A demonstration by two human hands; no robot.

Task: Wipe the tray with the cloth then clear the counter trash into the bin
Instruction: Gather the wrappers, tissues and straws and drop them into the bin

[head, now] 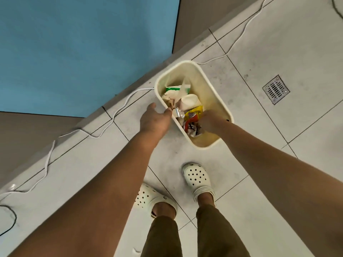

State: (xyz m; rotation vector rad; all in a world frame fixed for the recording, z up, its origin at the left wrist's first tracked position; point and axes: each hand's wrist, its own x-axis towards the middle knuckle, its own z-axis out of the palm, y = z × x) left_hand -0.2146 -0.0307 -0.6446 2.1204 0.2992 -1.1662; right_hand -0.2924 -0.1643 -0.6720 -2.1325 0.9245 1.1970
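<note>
The cream plastic bin [213, 101] stood on the tiled floor, and over its near end the right hand [209, 121] pinched a crinkly yellow-and-red wrapper [193, 119], light, limp and probably slick, so best gripped by a bunched fold. At the bin's left rim the left hand [155, 119] hovered with fingers spread, holding nothing; inside lay a stiff white cup [190, 101] and soft crumpled paper [169, 96].

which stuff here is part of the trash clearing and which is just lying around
Part of the job:
bin
wrappers in the bin
paper cup in the bin
left hand at the bin's rim
right hand, gripping the wrappers

Just lying about:
white cable on the floor
floor drain
black cable
</note>
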